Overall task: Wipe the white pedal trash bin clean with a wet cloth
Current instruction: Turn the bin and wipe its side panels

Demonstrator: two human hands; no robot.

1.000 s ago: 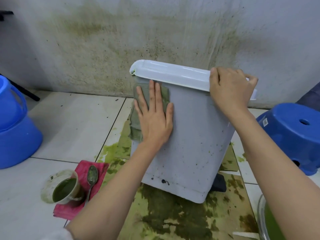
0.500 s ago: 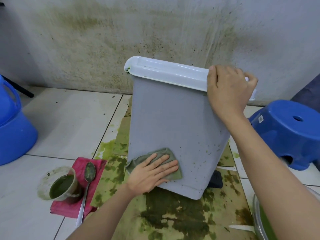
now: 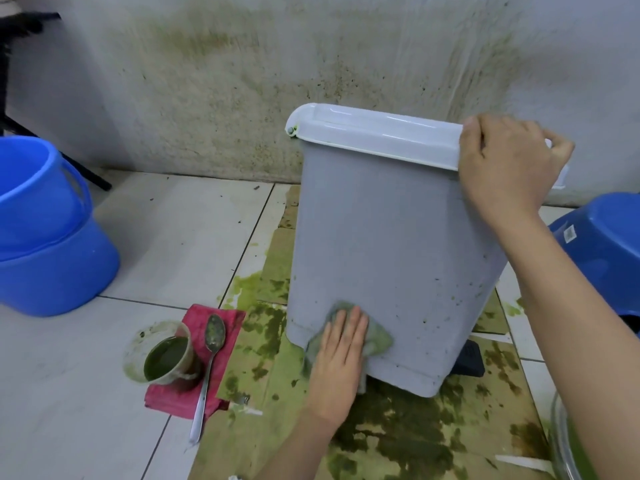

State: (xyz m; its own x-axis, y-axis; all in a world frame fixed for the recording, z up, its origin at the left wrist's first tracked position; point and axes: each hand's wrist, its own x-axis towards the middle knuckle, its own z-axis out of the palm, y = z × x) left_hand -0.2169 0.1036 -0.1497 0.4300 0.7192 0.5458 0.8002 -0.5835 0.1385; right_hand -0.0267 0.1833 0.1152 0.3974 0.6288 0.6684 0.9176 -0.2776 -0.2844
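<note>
The white pedal trash bin [image 3: 391,237] stands tilted on stained cardboard, its lid closed and green specks on its lower right side. My left hand [image 3: 337,355] lies flat with straight fingers on a green wet cloth [image 3: 375,336], pressing it against the bin's lower left corner. My right hand [image 3: 502,164] grips the right end of the lid, fingers curled over its edge. The black pedal [image 3: 469,358] shows at the bin's lower right.
Cardboard [image 3: 391,434] smeared with green sludge covers the floor under the bin. A cup of green liquid [image 3: 166,355] and a spoon [image 3: 209,362] rest on a red cloth [image 3: 199,396] to the left. Blue buckets [image 3: 45,230] stand far left, a blue stool [image 3: 602,251] right.
My left hand swept the cloth from the bin's upper left down to its bottom, then shifted slightly toward the lower left corner. My right hand kept its grip on the lid.
</note>
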